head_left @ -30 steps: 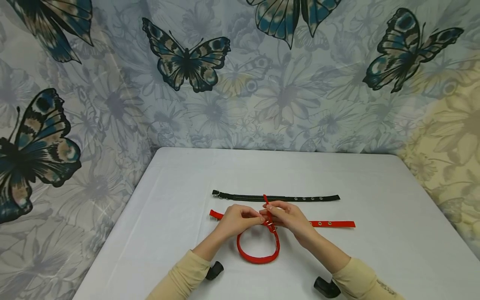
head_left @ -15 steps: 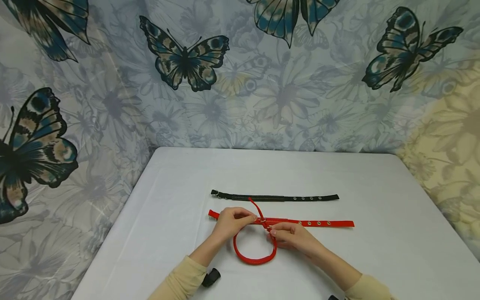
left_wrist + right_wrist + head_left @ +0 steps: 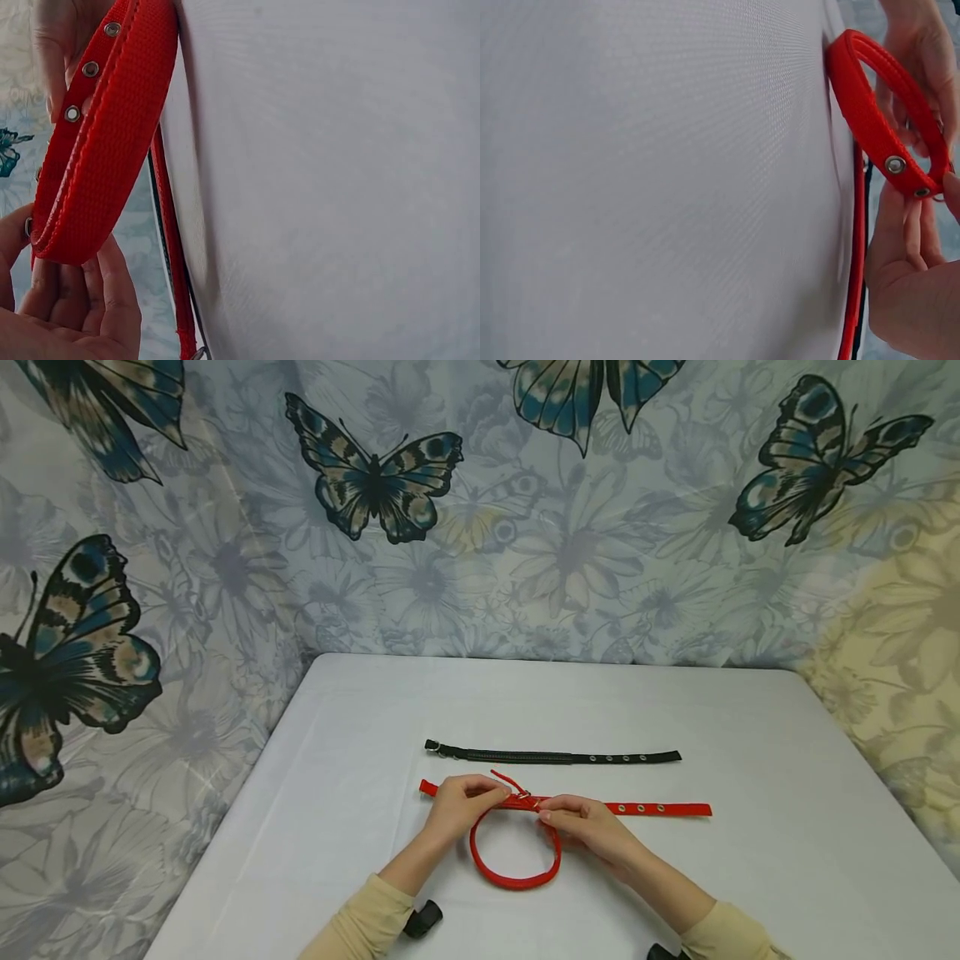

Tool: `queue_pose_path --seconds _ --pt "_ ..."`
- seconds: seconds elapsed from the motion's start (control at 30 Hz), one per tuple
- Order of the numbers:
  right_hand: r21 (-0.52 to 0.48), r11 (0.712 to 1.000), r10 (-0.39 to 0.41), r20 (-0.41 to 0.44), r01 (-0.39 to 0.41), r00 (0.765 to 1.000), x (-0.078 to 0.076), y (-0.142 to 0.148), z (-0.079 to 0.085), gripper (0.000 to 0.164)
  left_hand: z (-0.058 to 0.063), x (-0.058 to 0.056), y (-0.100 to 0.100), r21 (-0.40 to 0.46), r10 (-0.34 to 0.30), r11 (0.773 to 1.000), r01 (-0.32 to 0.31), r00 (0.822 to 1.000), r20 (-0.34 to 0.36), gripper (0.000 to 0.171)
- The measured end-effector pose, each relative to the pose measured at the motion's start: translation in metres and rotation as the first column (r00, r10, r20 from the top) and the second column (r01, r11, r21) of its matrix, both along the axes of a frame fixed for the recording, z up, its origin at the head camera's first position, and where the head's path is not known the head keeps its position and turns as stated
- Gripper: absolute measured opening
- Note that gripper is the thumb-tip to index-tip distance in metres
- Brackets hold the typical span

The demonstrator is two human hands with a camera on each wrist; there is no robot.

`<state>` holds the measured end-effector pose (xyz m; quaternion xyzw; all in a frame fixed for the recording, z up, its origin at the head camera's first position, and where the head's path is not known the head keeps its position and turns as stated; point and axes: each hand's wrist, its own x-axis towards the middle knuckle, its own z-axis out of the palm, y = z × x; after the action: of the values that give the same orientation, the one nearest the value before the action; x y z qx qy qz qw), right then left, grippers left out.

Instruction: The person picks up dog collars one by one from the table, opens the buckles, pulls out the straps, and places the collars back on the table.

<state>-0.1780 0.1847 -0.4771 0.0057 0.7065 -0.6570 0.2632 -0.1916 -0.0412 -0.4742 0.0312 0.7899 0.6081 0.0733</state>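
A red collar with metal eyelets, bent into a ring (image 3: 515, 883), stands between my hands on the white table. My left hand (image 3: 463, 806) pinches it at the upper left, beside the buckle (image 3: 524, 793). On the other side, my right hand (image 3: 592, 828) pinches the strap just below the buckle with thumb and fingers. The collar's thin free end (image 3: 504, 777) sticks out to the upper left. Seen by the right wrist camera, the right thumb and fingers hold the collar band (image 3: 866, 112) near an eyelet. The left wrist view shows the left fingers (image 3: 112, 300) under the band (image 3: 120, 142).
Behind the ring a second red collar (image 3: 667, 809) lies stretched flat, partly covered by the hands. Farther back lies a flat black collar (image 3: 525, 756). Black devices (image 3: 423, 919) sit at the wrists. A butterfly-patterned cloth (image 3: 570, 552) hangs behind the white table (image 3: 360, 702).
My right hand has moved from the raised free end down to the strap below the buckle. The free end has tipped left and lower. My left hand has shifted slightly left.
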Motion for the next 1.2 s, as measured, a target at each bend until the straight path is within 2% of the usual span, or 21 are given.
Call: queue_pose_path --seconds 0.07,0.3,0.47,0.63,0.9,1.1,1.2 --pt "0.007 1.000 0.000 -0.001 0.000 1.000 0.000 0.002 0.000 0.042 0.004 0.001 0.000 0.024 0.018 1.000 -0.018 1.000 0.022 0.017" --pt "0.052 0.999 0.009 0.004 -0.009 1.000 0.002 0.006 0.005 0.045 0.037 0.014 0.001 0.062 0.048 0.997 -0.052 0.997 0.065 0.017" --pt "0.070 0.997 0.016 -0.002 -0.015 1.000 -0.001 0.004 0.008 0.042 0.043 0.018 0.002 0.066 0.055 0.996 -0.059 0.997 0.060 0.017" --pt "0.070 0.997 0.011 -0.020 -0.010 1.000 -0.003 0.000 0.010 0.040 0.037 0.014 0.000 0.093 0.050 0.994 -0.054 0.997 0.050 0.017" --pt "0.044 0.999 -0.006 -0.037 0.008 0.999 -0.009 -0.006 0.010 0.040 0.003 0.002 0.000 0.118 0.025 0.992 -0.032 0.998 0.060 0.021" --pt "0.025 1.000 0.007 -0.024 -0.006 1.000 -0.012 -0.006 0.009 0.041 0.000 0.001 0.000 0.091 0.027 0.995 -0.032 0.998 0.055 0.024" --pt "0.021 1.000 0.017 -0.020 -0.016 1.000 -0.012 -0.005 0.010 0.042 0.004 0.003 0.000 0.096 0.027 0.995 -0.032 0.998 0.059 0.022"
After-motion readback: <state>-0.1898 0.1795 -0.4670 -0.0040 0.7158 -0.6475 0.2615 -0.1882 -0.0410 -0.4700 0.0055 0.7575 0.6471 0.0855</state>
